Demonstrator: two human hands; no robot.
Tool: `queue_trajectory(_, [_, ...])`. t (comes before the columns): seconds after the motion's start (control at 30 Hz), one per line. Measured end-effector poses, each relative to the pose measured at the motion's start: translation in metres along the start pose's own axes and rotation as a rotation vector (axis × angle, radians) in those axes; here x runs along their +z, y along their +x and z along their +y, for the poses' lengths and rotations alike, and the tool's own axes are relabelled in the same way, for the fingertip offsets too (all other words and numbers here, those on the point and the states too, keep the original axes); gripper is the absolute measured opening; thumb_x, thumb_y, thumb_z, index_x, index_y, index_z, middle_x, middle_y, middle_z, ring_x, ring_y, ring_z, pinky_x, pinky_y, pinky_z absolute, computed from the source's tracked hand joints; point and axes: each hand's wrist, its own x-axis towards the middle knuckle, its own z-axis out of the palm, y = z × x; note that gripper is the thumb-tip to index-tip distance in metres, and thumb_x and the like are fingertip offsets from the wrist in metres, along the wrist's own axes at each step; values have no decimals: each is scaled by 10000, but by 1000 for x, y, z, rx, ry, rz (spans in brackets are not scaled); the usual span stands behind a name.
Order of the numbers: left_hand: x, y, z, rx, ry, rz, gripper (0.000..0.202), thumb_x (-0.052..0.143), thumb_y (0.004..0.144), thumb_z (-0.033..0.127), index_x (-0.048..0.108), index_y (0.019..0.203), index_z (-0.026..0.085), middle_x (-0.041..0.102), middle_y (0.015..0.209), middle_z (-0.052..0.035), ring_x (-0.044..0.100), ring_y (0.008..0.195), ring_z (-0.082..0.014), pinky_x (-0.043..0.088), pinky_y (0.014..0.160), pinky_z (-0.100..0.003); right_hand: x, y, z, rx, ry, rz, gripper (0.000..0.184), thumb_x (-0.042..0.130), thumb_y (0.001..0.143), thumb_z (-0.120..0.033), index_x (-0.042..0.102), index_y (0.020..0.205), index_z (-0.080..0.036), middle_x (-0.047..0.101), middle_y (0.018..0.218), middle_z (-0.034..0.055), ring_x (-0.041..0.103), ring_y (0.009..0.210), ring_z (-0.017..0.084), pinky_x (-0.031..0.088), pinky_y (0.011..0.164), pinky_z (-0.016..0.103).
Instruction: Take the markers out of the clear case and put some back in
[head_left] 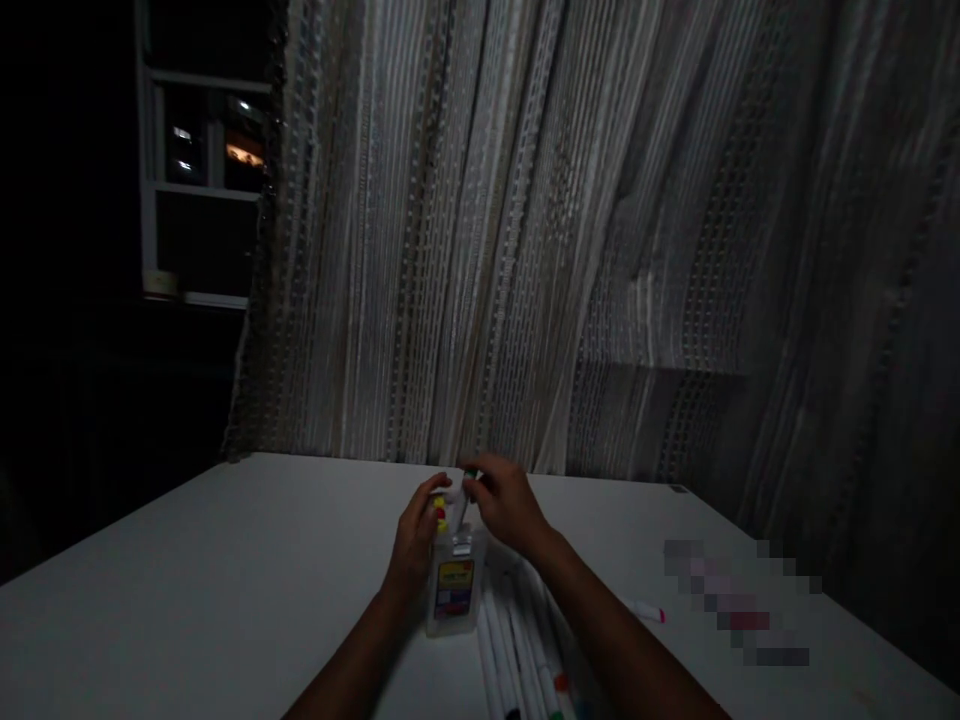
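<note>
A clear plastic marker case with a coloured label lies on the white table, several coloured marker caps showing at its far end. My left hand is curled round the case's left side. My right hand pinches a white marker with a green cap just above the case's open end. Several white markers lie side by side on the table right of the case, under my right forearm.
One white marker with a pink cap lies alone further right. A blurred patch sits at the table's right. A striped curtain hangs behind the table; a dark window is at the upper left.
</note>
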Motion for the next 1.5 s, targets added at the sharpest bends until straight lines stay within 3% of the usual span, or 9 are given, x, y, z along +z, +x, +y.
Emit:
queue_trajectory(0.17, [4,22,4,-114,-169,-6,538,424,768,575,565,1060,146,639,1027,-99,596,950,-220,449,859,-358,10,2,-1,41,-176,-179,255,533,683,-73,653,872,-195,665,888,30,590,743,135,440,700,237])
queue_trajectory(0.27, [4,21,1,-70,-127,-59,529,418,772,576,589,1026,145,645,1026,-98,589,981,-230,442,887,-369,16,1,-3,49,-185,-191,238,540,661,-72,645,840,-189,670,869,25,596,773,142,432,727,234])
queue_trajectory(0.57, [0,-3,-3,-13,34,-39,596,462,724,613,555,1074,140,595,1119,-110,518,1091,-260,416,930,-378,23,-7,-3,75,-221,-168,195,537,662,-73,644,791,-172,640,838,44,587,785,148,429,747,248])
queue_trajectory(0.8, [1,-4,1,-5,32,-42,492,458,737,589,545,971,165,621,967,-80,573,937,-237,467,808,-348,22,-10,-5,42,-187,-133,196,466,727,-93,647,779,-149,629,823,61,569,792,149,414,752,245])
queue_trajectory(1.0, [0,-5,1,-12,11,-63,450,489,752,528,530,1003,157,608,994,-87,560,959,-232,459,807,-334,22,-16,-3,70,-40,-38,248,410,745,-94,633,830,-163,636,822,48,570,790,147,423,742,247])
queue_trajectory(1.1, [-2,-4,-1,-19,23,-65,430,484,761,517,533,1001,164,608,989,-78,561,949,-226,456,797,-323,19,-19,0,19,32,74,229,395,753,-114,613,798,-168,625,800,48,568,779,149,432,730,249])
queue_trajectory(1.2, [-3,-4,-1,-40,64,-75,459,474,749,543,541,1007,169,602,995,-73,569,889,-217,458,731,-302,8,-26,11,-17,47,267,211,376,768,-147,585,774,-170,609,803,59,562,787,156,438,726,256])
queue_trajectory(1.3, [-4,-5,1,-38,100,-76,460,464,752,538,548,1002,161,593,984,-71,560,863,-205,442,731,-293,-4,-41,38,48,-31,391,210,364,749,-141,573,757,-164,607,805,74,560,785,165,439,720,266])
queue_trajectory(1.5, [-5,-7,1,-51,92,-91,457,445,764,523,534,1017,154,599,901,-58,564,815,-188,433,702,-275,-6,-76,97,294,-243,244,257,358,719,-115,613,751,-133,632,773,88,572,743,174,429,698,272])
